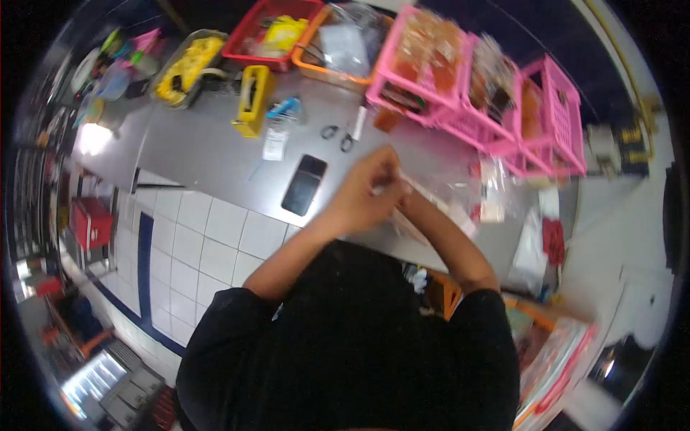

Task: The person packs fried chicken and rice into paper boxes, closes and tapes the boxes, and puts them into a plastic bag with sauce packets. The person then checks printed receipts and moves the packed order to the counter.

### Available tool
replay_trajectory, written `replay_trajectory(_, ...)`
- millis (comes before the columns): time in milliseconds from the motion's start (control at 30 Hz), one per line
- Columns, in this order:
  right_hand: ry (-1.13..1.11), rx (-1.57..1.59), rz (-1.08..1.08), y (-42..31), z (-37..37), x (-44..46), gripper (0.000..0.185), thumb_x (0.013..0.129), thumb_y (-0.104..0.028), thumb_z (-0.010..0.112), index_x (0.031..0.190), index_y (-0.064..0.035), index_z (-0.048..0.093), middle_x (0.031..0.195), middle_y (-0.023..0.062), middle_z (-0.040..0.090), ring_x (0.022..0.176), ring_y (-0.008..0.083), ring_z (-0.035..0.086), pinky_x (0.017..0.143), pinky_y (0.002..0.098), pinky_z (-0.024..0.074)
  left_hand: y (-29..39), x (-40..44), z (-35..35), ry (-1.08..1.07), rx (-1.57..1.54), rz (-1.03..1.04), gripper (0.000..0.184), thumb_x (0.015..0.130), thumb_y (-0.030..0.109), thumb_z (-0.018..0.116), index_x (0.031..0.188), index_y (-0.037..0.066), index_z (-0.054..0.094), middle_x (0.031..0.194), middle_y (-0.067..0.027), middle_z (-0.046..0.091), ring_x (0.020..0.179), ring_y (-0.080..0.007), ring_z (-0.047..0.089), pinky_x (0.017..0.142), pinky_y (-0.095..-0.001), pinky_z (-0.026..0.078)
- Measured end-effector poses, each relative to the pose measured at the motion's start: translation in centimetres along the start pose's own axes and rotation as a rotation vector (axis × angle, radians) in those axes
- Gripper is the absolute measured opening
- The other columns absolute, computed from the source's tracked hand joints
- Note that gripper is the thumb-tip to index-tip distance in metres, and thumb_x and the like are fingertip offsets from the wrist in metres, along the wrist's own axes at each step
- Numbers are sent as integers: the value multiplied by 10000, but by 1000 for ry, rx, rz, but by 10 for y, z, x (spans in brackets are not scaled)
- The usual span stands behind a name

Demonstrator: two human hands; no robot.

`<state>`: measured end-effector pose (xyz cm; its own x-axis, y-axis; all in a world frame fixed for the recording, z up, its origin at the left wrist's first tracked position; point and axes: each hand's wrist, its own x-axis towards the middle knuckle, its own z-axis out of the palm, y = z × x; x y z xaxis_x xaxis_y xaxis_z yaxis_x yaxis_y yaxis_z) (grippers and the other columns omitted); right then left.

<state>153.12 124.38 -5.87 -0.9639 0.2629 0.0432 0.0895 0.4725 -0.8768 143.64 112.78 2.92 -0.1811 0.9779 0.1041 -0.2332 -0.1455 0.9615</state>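
Left hand [358,198] curls inward against the mostly hidden right hand [399,192]; whether either grips anything, I cannot tell. Clear plastic [461,192] lies beside the right forearm, smartphone [305,184] left of the left hand, scissors [348,139] just beyond, probably for quick reach

No legible text, labels, brands, numbers or signs.

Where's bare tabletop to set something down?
Widest: table left of the phone and yellow holder. Smaller: between the orange basket and black loops. Crowded: right side, plastic packs below pink baskets.
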Motion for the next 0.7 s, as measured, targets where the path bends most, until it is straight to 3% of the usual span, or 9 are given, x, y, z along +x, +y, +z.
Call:
replay_trajectory(133,-7,145,6,2,-21,-25,264,916,-225,595,1061,-14,659,1022,203,679,954,331,671,852,386,527,28,8,12,-91,-4,-94,108,953,-13,540,969,51,454,865,-79,655,763,-89,624,565,-226,483)
replay_trajectory(233,126,119,64,8,-10,-30,269,915,-233,598,1063,-17,658,1023,195,680,953,322,671,852,384,527,11,9,35,-182,529,109,112,946,-23,541,980,39,454,926,-104,656,832,-111,632,659,-247,508)
replay_trajectory(267,165,109,77,8,-7,-31,271,915,-236,599,1064,-18,658,1023,193,680,952,320,671,852,384,527,18,6,42,-155,491,53,125,935,-32,551,978,31,452,942,-105,640,887,-135,636,766,-276,513)
replay_trajectory(367,202,96,98,6,-8,-39,276,914,-244,602,1066,-22,658,1023,184,681,951,311,671,851,383,528,46,-3,51,-118,64,-94,148,911,-25,581,972,23,454,898,-91,608,892,-154,638,834,-297,500)
replay_trajectory(467,135,61,114,1,-14,-53,281,913,-252,605,1068,-25,658,1023,176,681,949,303,672,851,381,529,47,-11,59,-216,355,104,176,893,5,606,985,21,456,919,-98,603,917,-156,635,802,-297,497)
replay_trajectory(567,60,17,118,-1,-12,-46,286,912,-260,608,1070,-28,658,1023,168,682,948,295,672,851,380,529,32,-15,51,-123,293,63,193,882,23,618,994,13,460,945,-104,601,891,-153,623,774,-294,492)
replay_trajectory(600,38,-2,115,-1,-7,-40,287,911,-263,609,1071,-29,658,1023,165,682,947,292,672,850,379,530,22,-14,39,-25,441,161,191,892,34,623,990,17,460,927,-84,599,838,-142,604,755,-287,482)
replay_trajectory(633,16,-22,111,-1,0,-34,289,911,-266,610,1071,-30,658,1023,163,682,947,290,672,850,379,530,5,-16,31,102,183,105,182,909,35,628,987,22,464,890,-70,592,757,-117,583,705,-262,482)
replay_trajectory(700,-15,-60,107,-1,19,-19,293,910,-271,612,1073,-32,658,1023,157,683,946,284,672,850,378,530,5,-22,9,122,-107,-69,167,925,31,625,986,27,469,867,-62,586,707,-93,576,642,-234,478)
